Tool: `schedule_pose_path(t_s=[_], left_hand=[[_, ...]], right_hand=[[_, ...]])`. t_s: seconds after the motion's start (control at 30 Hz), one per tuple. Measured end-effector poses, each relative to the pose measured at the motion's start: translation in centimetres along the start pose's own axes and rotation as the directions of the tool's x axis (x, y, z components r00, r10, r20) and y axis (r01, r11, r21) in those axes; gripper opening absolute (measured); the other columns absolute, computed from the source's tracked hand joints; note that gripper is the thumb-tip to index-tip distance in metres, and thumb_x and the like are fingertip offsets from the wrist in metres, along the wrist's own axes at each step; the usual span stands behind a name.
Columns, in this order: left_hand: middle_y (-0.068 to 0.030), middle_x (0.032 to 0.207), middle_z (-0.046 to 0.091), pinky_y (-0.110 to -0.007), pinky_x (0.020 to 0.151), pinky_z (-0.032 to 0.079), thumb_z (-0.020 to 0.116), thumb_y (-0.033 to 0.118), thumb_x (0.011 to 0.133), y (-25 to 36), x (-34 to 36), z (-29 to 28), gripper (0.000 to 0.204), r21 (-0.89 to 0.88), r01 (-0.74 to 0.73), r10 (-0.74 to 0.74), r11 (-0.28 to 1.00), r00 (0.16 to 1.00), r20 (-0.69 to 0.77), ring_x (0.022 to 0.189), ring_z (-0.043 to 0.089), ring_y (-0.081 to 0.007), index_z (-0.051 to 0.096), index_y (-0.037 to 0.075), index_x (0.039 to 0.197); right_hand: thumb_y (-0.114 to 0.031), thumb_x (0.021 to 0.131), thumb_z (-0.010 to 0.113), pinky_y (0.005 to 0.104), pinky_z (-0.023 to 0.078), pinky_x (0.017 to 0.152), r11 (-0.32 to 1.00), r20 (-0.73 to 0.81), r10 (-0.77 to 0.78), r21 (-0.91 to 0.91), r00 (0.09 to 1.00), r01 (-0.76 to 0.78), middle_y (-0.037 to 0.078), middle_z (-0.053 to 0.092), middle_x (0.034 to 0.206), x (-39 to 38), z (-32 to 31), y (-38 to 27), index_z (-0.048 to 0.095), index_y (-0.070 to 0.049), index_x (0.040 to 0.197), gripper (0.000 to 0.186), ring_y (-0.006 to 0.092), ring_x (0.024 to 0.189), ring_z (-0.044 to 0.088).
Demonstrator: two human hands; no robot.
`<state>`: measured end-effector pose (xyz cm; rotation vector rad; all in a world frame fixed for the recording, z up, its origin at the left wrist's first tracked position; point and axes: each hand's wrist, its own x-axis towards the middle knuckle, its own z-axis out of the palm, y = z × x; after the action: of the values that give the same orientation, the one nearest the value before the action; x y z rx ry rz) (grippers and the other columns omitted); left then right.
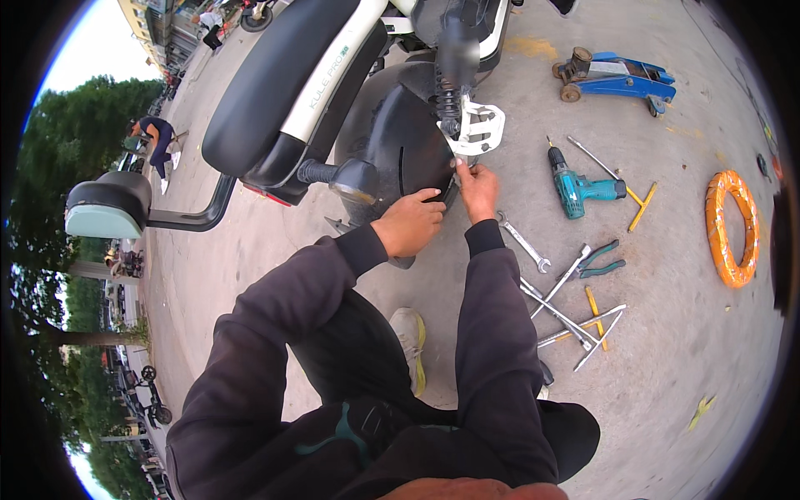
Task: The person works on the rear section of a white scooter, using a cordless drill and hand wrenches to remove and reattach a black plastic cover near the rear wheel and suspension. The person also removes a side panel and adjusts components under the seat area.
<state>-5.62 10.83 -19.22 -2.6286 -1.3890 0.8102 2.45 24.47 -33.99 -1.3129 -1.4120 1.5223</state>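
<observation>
My left hand (408,221) rests with curled fingers on the edge of a black rear mudguard (379,150) of a scooter. My right hand (478,190) is closed in a pinch at the mudguard's right edge, just below a white metal bracket (482,125); what its fingertips hold is too small to make out. A black coil-spring shock (447,96) runs down to the bracket. The long black seat (250,108) with a white side panel is above left of my hands, and a padded backrest (108,207) sticks out at the far left.
On the pavement right of me lie a teal drill (575,190), spanner (523,242), pliers (598,268), cross wrench (567,317) and several T-handle tools. Farther right are a blue trolley jack (617,83) and an orange-wrapped ring (733,229). A person (154,137) bends at upper left near trees.
</observation>
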Motion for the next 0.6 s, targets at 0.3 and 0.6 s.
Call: schedule_pose_path(t_s=[0.3, 0.6], left_hand=[[-0.0029, 0.125, 0.065, -0.041, 0.121, 0.021, 0.072, 0.037, 0.080, 0.2, 0.5, -0.9, 0.038, -0.047, -0.014, 0.017, 0.999, 0.999, 0.052, 0.134, 0.046, -0.0161, 0.073, 0.010, 0.107], [-0.0009, 0.124, 0.065, -0.042, 0.121, 0.019, 0.068, 0.040, 0.083, 0.0, -0.3, 0.2, 0.039, 0.030, -0.005, 0.004, 1.000, 0.999, 0.032, 0.135, 0.045, -0.0160, 0.073, 0.012, 0.110]], right_hand=[[-0.028, 0.086, 0.075, 0.0378, 0.051, 0.072, 0.994, 0.129, 0.084, 0.056, 0.988, -0.092, 0.009, 0.069, 0.083, 0.6, -0.5, 1.4, 0.066, 0.005, 0.102, 0.038, 0.0185, 0.074, 0.064], [-0.039, 0.090, 0.070, 0.0344, 0.049, 0.068, 0.936, 0.161, 0.116, 0.312, 0.980, -0.162, 0.009, 0.069, 0.095, -1.2, -1.1, -0.1, 0.063, 0.003, 0.105, 0.045, 0.0181, 0.078, 0.061]])
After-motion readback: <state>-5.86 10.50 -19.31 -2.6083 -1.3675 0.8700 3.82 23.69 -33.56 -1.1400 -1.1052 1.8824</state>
